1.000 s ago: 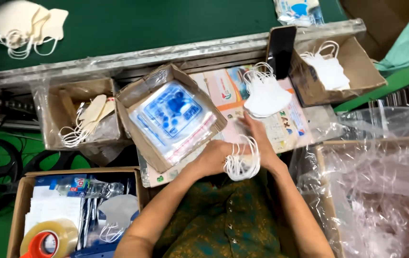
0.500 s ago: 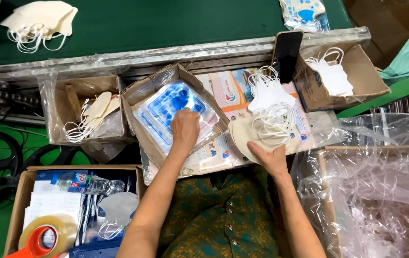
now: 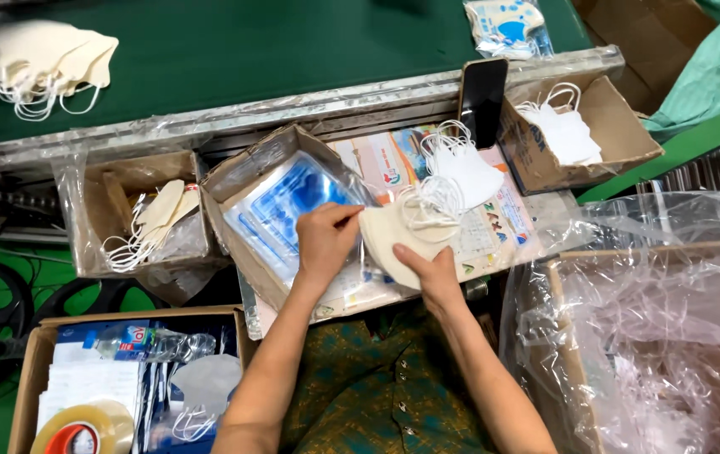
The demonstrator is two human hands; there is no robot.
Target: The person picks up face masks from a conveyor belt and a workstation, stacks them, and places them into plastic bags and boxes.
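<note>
At the middle of the cluttered bench (image 3: 545, 220), we see our right hand (image 3: 434, 273) holding a stack of cream face masks (image 3: 393, 235), its grip pressed together on the stack's lower edge with the thumb on top and the fingers underneath. The white ear loops of the masks spill over the top of the stack. Our left hand (image 3: 324, 240) sits just beside it, over the front corner of an open cardboard box of clear blue-printed pouches (image 3: 280, 210); its grip is pinched together at the fingertips on the edge of a clear pouch next to the masks.

Behind the stack a loose white mask (image 3: 465, 172) lies on printed paper sheets, and a dark phone (image 3: 482, 101) leans upright against a cardboard box of white masks (image 3: 574, 134). To the left, a bag-lined box (image 3: 137, 214) holds more cream masks. Beyond the metal rail, a pile of cream masks (image 3: 49, 63) rests on the green belt. At lower left, a carton (image 3: 49, 332) holds a water bottle (image 3: 154, 343) and a roll of tape (image 3: 82, 429). At right, a large box lined with clear plastic (image 3: 671, 336) stands open.
</note>
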